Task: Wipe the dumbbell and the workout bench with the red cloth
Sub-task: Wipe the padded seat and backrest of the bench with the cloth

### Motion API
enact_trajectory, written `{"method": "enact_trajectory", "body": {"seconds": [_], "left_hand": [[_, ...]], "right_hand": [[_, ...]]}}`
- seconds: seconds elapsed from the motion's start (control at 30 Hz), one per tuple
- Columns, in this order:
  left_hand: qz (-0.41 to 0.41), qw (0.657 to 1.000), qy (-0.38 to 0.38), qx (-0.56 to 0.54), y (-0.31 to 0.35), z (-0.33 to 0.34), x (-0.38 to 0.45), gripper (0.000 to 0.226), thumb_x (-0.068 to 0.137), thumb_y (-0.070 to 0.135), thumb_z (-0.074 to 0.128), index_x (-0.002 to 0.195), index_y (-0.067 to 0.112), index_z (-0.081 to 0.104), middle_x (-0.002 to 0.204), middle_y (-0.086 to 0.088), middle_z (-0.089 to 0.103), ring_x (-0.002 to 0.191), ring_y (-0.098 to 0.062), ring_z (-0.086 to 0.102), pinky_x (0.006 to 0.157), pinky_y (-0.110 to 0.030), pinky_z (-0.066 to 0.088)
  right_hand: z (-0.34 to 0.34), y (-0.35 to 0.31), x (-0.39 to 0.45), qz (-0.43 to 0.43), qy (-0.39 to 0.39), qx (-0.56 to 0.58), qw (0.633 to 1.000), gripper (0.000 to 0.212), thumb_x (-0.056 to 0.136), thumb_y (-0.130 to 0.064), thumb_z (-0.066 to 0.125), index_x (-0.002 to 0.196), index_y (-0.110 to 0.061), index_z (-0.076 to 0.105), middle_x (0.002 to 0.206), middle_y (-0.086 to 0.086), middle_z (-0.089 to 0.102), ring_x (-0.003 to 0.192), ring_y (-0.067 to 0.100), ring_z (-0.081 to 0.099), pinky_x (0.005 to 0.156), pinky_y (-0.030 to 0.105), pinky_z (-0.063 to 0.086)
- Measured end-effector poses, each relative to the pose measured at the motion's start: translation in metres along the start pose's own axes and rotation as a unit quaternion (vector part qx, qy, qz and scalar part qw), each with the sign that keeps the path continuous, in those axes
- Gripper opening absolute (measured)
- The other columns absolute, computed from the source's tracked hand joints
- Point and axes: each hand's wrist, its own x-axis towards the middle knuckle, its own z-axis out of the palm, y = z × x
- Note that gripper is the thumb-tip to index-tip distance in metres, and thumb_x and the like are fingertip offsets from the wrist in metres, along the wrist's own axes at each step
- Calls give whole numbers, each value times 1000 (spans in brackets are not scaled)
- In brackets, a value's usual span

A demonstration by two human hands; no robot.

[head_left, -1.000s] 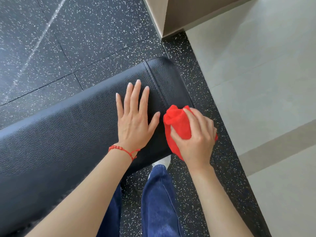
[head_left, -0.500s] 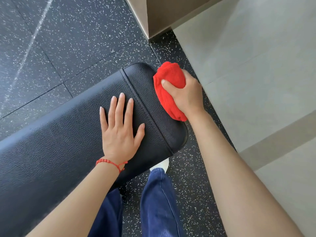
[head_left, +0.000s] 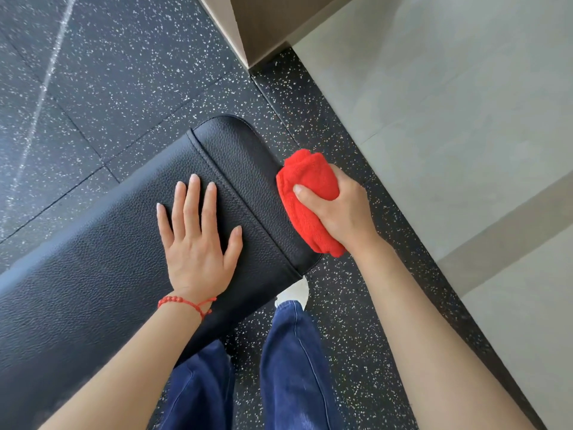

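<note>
The black leather workout bench (head_left: 93,274) runs from the lower left to its rounded end near the middle of the view. My left hand (head_left: 195,240) lies flat on the pad with fingers straight, a red bead bracelet at the wrist. My right hand (head_left: 344,209) grips the bunched red cloth (head_left: 307,197) and holds it against the right end edge of the bench. No dumbbell is in view.
Black speckled rubber flooring (head_left: 124,72) surrounds the bench. Light grey floor tiles (head_left: 465,119) lie to the right. A beige cabinet corner (head_left: 257,29) stands at the top. My blue-jeaned legs (head_left: 294,367) and a white shoe (head_left: 294,293) are below the bench end.
My right hand has slid the cloth along the bench's end edge, first toward the far corner, then back toward me. My left hand stays flat on the pad.
</note>
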Motion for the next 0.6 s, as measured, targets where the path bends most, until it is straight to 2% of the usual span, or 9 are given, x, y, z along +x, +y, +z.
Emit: {"method": "enact_trajectory", "body": {"seconds": [0.07, 0.17, 0.3, 0.47, 0.6], "left_hand": [[0, 1000, -1, 0, -1, 1, 0, 63, 90, 40, 39, 141, 2, 34, 149, -19, 27, 139, -33, 18, 112, -53, 8], [0, 1000, -3, -1, -1, 1, -1, 63, 91, 40, 38, 142, 3, 32, 150, -18, 25, 140, -33, 17, 112, -52, 6], [3, 1000, -9, -10, -2, 1, -1, 64, 91, 41, 37, 142, 3, 31, 151, -18, 24, 140, -33, 16, 112, -53, 5], [7, 999, -14, -35, -3, 1, -1, 63, 91, 40, 38, 142, 3, 32, 151, -18, 23, 140, -34, 15, 112, -54, 4], [36, 995, -15, -92, -7, -5, -3, 61, 90, 36, 41, 141, 4, 35, 151, -17, 24, 140, -34, 15, 111, -54, 1]], "right_hand": [[-3, 7, -13, 8, 14, 4, 1000, 25, 69, -45, 67, 90, -33, 59, 79, -19, 61, 73, -14, 55, 67, 1, 37], [0, 18, -35, 23, 66, 16, 997, 34, 69, -46, 66, 98, -29, 61, 88, -13, 64, 78, -5, 57, 71, 3, 38], [16, 24, -60, 34, 171, 40, 984, 46, 71, -44, 67, 110, -21, 62, 100, -8, 64, 89, 5, 58, 83, 15, 42], [44, 28, -89, 44, 308, 77, 947, 52, 72, -50, 62, 111, -15, 62, 103, -5, 64, 95, 10, 59, 88, 20, 42], [69, 29, -108, 66, 392, 100, 912, 49, 74, -41, 68, 113, -12, 61, 102, -11, 57, 95, 8, 55, 88, 13, 37]]}}
